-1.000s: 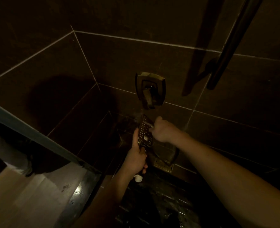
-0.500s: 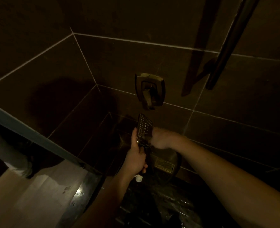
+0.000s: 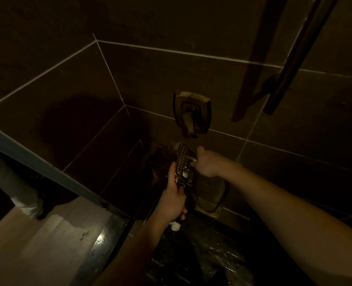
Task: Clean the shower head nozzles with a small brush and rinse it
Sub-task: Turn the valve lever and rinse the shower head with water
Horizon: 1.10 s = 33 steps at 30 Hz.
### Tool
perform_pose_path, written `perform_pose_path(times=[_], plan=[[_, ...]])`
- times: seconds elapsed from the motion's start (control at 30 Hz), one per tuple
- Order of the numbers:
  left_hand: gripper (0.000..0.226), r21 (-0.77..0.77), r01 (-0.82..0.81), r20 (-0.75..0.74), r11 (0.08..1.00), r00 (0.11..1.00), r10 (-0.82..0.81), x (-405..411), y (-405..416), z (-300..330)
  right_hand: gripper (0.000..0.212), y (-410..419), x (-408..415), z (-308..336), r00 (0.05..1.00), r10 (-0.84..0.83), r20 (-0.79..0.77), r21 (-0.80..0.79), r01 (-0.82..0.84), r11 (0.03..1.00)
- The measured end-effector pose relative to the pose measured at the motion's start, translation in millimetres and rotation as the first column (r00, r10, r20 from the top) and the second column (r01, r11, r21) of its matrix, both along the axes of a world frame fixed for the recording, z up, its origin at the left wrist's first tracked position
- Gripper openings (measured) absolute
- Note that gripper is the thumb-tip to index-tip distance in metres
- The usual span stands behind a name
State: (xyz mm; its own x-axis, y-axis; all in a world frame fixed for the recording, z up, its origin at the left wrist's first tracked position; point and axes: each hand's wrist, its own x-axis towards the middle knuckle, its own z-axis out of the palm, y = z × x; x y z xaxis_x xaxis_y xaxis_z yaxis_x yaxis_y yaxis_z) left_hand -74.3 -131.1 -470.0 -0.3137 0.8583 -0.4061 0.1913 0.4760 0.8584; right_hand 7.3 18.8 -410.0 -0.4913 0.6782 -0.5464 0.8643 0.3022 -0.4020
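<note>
The shower head (image 3: 184, 165) is a flat, rectangular hand-held unit with a shiny metallic face, held low in the dim stall just below the wall-mounted mixer valve (image 3: 191, 114). Its face tilts up toward the camera and carries rows of small pale nozzle dots along both long sides; a lighter square patch sits in the lower middle of the face. The far end points up toward the valve, the near end narrows into a handle.

The left hand (image 3: 174, 198) is wrapped around that handle from below, fingers curled shut on it and the thumb lying along the left edge of the face. A small white fitting (image 3: 175, 226) shows just beneath this hand.

The right hand (image 3: 207, 162) is closed in a loose fist just right of the shower head, thumb raised, pinching a small brush (image 3: 191, 158) whose thin pale end lies across the upper right of the nozzle face, touching it. The brush is mostly hidden by the hand.

Dark wall tiles (image 3: 150, 79) with pale grout lines surround the scene, a dark vertical bar (image 3: 290, 58) hangs at upper right, and the wet floor (image 3: 202, 254) glistens below.
</note>
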Motion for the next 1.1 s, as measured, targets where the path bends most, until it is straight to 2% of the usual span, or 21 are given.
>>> perform_pose_path(times=[0.17,0.47,0.67,0.8,0.97,1.1], plan=[[0.080,0.022,-0.028,0.017,0.999,0.999,0.027,-4,0,0,0.050,-7,5,-3,0.997,0.072,-0.031,-0.026,-0.073,0.997],[0.076,0.029,-0.135,0.146,0.990,0.981,0.129,-7,-3,8,0.036,13,13,-22,1.000,0.009,-0.012,-0.052,-0.009,0.999],[0.075,0.045,-0.160,0.179,0.986,0.972,0.149,-11,4,12,0.026,19,2,-33,0.999,0.010,-0.040,-0.031,-0.011,0.999],[0.071,0.030,-0.238,0.260,0.971,0.940,0.223,-28,4,11,0.024,40,-10,-44,0.991,-0.097,-0.088,0.014,0.099,0.995],[0.071,0.090,-0.371,0.332,0.924,0.886,0.324,-48,-4,9,0.034,73,-21,-67,0.997,0.000,-0.080,0.069,0.005,0.998],[0.074,0.102,-0.422,0.304,0.901,0.875,0.375,-61,-12,9,0.032,85,-32,-77,0.981,-0.059,-0.185,0.054,0.070,0.996]])
